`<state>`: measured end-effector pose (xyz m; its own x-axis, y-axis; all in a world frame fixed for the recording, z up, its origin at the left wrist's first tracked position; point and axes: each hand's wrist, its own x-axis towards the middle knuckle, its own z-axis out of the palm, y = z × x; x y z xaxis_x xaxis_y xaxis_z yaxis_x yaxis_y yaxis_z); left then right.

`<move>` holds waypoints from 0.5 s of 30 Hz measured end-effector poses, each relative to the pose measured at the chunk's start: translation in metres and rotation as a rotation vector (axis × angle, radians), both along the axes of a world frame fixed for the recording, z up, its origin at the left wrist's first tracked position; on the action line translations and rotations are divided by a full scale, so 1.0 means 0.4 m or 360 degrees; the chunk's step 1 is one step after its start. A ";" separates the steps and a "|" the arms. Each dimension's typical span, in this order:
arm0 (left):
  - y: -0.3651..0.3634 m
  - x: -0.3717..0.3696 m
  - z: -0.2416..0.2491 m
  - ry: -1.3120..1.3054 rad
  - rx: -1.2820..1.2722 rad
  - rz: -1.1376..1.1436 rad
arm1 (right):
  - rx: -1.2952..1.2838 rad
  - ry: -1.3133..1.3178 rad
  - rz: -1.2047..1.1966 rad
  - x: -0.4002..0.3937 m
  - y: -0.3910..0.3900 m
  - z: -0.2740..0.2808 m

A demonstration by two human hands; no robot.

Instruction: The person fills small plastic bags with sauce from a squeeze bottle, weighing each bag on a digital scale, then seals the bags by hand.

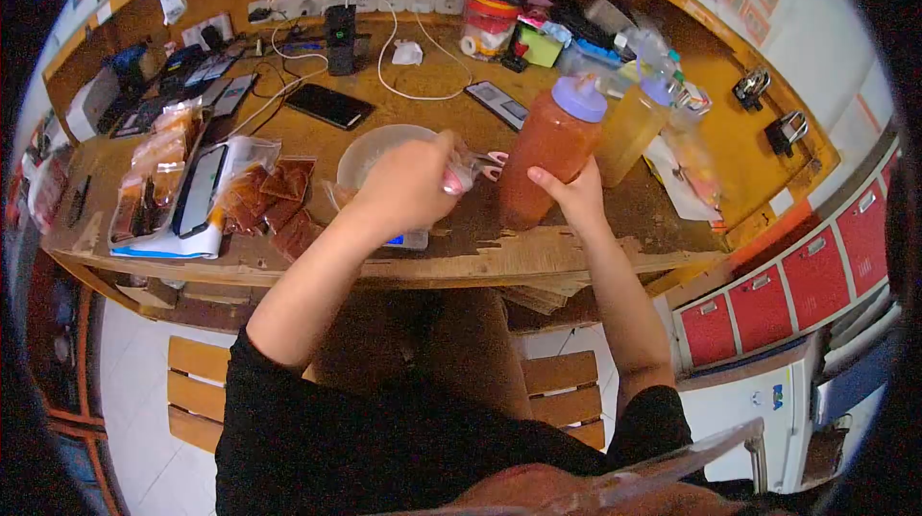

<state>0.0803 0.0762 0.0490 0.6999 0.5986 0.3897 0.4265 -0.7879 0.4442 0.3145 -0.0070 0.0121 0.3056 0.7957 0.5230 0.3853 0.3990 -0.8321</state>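
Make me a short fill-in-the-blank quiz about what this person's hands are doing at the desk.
1. The right hand grips a bottle filled with ____ sauce.
2. That bottle's cap is ____.
3. The left hand holds a small pink tool beside a clear ____.

Missing words: orange-red; purple; bowl

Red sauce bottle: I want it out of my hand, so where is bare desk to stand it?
Bare desk lies between the black phone, white cable and bowl. The red sauce bottle, in the right hand, has a crowded right side: yellow bottle, plastic bags.
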 end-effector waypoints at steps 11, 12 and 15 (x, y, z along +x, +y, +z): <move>0.016 -0.018 0.027 -0.0177 0.0157 0.0058 | 0.0003 0.0034 -0.0020 -0.011 0.002 -0.012; 0.010 -0.018 0.028 -0.0082 0.0124 0.0103 | -0.0038 0.0115 0.0036 -0.022 -0.005 -0.002; 0.004 -0.017 0.002 0.0082 -0.0095 -0.0058 | -0.0085 0.0198 0.0067 -0.025 -0.008 -0.004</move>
<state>0.0736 0.0779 0.0498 0.7399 0.5934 0.3170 0.4216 -0.7762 0.4688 0.3046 -0.0100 0.0105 0.3313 0.8347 0.4399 0.2619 0.3665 -0.8928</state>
